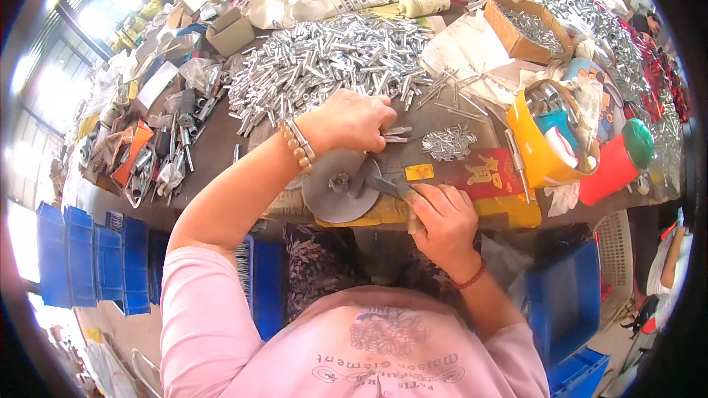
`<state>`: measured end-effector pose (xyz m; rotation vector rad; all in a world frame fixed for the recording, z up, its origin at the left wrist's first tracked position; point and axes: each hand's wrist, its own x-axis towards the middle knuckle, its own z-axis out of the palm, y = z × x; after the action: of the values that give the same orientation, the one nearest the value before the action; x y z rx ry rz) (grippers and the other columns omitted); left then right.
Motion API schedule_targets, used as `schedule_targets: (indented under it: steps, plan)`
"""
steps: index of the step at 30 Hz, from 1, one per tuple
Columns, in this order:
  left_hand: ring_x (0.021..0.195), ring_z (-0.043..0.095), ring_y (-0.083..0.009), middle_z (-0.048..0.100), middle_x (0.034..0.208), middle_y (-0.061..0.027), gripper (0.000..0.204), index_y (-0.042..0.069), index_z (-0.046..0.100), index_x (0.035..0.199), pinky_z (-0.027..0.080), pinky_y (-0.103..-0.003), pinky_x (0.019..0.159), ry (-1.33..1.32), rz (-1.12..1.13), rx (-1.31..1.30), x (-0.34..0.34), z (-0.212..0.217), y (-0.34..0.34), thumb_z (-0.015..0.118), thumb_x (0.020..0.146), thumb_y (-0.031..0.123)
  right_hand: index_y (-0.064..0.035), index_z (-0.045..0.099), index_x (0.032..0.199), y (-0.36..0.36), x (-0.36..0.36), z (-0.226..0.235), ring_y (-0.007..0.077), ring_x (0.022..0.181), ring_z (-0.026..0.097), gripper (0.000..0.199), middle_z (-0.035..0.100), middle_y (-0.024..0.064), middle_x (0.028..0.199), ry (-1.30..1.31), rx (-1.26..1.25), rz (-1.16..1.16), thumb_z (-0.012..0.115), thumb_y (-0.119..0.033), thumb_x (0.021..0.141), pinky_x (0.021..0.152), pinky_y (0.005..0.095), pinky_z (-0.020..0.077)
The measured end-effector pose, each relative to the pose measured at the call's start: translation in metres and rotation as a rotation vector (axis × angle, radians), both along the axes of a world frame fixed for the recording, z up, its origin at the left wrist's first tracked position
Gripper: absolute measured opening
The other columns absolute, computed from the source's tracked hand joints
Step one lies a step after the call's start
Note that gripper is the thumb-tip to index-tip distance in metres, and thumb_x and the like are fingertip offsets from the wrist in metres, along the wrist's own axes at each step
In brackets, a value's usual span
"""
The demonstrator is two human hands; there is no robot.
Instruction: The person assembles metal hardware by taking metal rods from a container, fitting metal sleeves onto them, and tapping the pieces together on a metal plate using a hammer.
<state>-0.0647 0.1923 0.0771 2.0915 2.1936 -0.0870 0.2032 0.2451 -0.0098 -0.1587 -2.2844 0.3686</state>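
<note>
My left hand (352, 122) reaches over the near edge of the large pile of small silver metal tubes (324, 59), fingers curled closed. A few metal tubes (398, 134) stick out at its fingertips; its palm side is hidden. Below that wrist lies a round grey metal disc (324, 195) with a raised hub. My right hand (446, 225) is wrapped round a tool with a flat grey metal end (387, 186), which reaches to the disc's right edge. Just above this hand sit a small yellow box (419, 172) and a heap of short metal pieces (450, 142).
At right stand a yellow cut-open container (542, 155) and a red cylinder with a green top (616, 166). A cardboard box (527, 29) of small metal parts is farther back. Hand tools (181, 133) crowd the left. Blue bins (96, 258) stand below the table on both sides.
</note>
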Motion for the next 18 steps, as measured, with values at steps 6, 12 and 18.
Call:
schedule_targets:
  steps: [6,12,18]
  plan:
    - [0.101,0.075,-0.0329,0.073,0.110,-0.0078,0.020,0.011,0.073,0.105,0.059,-0.048,0.086,-0.122,0.057,-0.066,-0.011,0.001,-0.015,0.070,0.091,0.024,-0.0079,0.078,0.104,0.007,0.010,0.000,0.0258,0.099,0.070,0.017,0.076,0.0049,0.113,-0.020,0.050,0.073,0.078,-0.009,0.087,0.085,0.0421,0.0545]
    - [0.100,0.073,-0.0342,0.072,0.108,-0.0080,0.018,0.014,0.072,0.111,0.058,-0.049,0.083,-0.044,0.120,0.097,-0.019,0.000,-0.061,0.065,0.094,0.017,-0.0079,0.079,0.109,0.013,0.015,-0.003,0.0252,0.099,0.069,0.021,0.076,0.0042,0.114,-0.010,0.045,0.110,0.077,-0.010,0.088,0.085,0.0409,0.0538]
    - [0.095,0.072,-0.0328,0.066,0.103,-0.0067,0.018,0.017,0.075,0.110,0.059,-0.047,0.080,0.058,0.250,0.169,-0.040,-0.013,-0.128,0.064,0.096,0.017,-0.0086,0.080,0.110,0.010,0.012,-0.006,0.0241,0.099,0.069,0.023,0.075,0.0030,0.115,-0.004,0.030,0.049,0.077,-0.010,0.088,0.085,0.0401,0.0542]
